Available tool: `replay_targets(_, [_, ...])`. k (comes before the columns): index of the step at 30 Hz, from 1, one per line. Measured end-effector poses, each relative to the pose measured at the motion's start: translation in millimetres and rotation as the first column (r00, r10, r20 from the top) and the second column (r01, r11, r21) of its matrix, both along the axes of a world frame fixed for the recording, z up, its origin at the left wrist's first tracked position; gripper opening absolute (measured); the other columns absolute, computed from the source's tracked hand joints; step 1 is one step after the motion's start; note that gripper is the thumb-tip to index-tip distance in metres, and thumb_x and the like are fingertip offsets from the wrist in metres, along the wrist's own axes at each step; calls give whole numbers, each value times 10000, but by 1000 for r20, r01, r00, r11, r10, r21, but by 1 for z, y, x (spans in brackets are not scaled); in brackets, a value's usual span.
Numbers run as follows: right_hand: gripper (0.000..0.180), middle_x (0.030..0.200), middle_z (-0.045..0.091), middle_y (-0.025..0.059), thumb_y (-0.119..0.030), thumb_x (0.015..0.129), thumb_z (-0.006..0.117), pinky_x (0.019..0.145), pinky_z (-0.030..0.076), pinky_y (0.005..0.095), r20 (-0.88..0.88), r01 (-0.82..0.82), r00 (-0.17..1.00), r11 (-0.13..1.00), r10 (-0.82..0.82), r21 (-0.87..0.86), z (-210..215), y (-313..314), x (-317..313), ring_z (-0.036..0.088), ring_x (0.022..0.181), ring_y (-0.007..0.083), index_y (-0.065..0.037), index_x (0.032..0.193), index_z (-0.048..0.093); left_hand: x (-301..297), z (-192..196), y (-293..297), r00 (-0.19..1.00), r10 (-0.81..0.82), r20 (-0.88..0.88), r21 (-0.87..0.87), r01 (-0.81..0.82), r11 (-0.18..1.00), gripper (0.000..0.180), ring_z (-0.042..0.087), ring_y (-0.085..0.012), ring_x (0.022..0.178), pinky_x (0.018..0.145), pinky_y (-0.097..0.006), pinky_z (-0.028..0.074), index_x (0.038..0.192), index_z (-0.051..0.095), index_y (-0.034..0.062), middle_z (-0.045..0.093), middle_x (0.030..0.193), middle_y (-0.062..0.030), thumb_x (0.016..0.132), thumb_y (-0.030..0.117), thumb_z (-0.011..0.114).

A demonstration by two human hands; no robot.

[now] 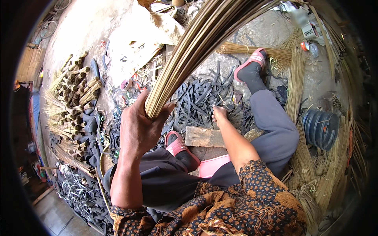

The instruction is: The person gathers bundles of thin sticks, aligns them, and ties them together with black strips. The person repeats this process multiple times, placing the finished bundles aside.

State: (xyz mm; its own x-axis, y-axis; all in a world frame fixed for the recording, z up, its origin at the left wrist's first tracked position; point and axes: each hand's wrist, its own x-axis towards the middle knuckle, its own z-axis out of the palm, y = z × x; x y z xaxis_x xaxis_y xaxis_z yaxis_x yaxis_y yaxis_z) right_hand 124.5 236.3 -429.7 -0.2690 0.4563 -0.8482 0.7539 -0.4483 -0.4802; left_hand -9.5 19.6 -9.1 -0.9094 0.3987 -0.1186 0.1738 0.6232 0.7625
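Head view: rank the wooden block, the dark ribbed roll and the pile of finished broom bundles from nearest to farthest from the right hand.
From the right hand:
1. Wooden block, just below the hand, by the knees.
2. Dark ribbed roll, out to the person's right.
3. Pile of finished broom bundles, far left, beyond the left hand.

Stick bundle (197, 51) in left hand (138, 126): dry plant ribs, tan, smooth, faint sheen. Strips (201, 98) under right hand (219, 115) looked like matt black rubber. Block (204, 137): rough, weathered wood. Sandals (175, 144): pink plastic or rubber, slightly glossy. Floor (86, 27): rough pale concrete. Shirt (252, 200): patterned woven cloth, matt.
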Motion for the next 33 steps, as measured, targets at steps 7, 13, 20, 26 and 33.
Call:
replay_targets(7, [145,724,628,86,-174,1057,535,528,547,306,-426,141,899,988,-100,66,59,-2,-5,636,556,193,-30,1066,518,-6,-9,4,1000,-28,14,-309,31,951,370,701,-220,675,662,-389,533,1191,700,81,708,748,-153,927,321,797])
replay_targets(13, [234,740,565,0,-237,1079,592,511,349,243,-584,-228,708,912,397,342,242,-8,20,439,572,51,-20,1168,585,0,-17,4,990,-109,-94,-385,65,921,373,711,-431,802,703,-538,540,1016,664,88,716,800,-204,926,440,746])
replay_targets(20, [172,761,575,-6,-170,1086,579,576,398,252,-521,-90,273,560,809,823,394,-44,43,479,641,49,-50,1140,690,29,-18,11,970,-144,-194,-328,74,942,353,714,-439,809,697,-552,547,1023,668,99,718,815,-217,940,439,720])
replay_targets(26, [311,664,429,-102,-281,1120,521,494,260,201,-681,-247,564,882,467,400,399,-77,34,346,558,-11,-30,1058,694,51,-25,20,951,-168,-258,-258,99,961,297,720,-444,773,663,-548,562,1065,618,53,714,810,-248,954,324,668])
replay_targets(33, [346,628,474,-77,-288,1120,522,468,272,190,-756,-171,483,894,443,415,405,-82,46,365,512,-7,-19,994,699,62,-21,18,966,-151,-211,-253,95,963,727,727,-419,769,671,-527,563,1516,416,55,737,856,-228,903,301,719])
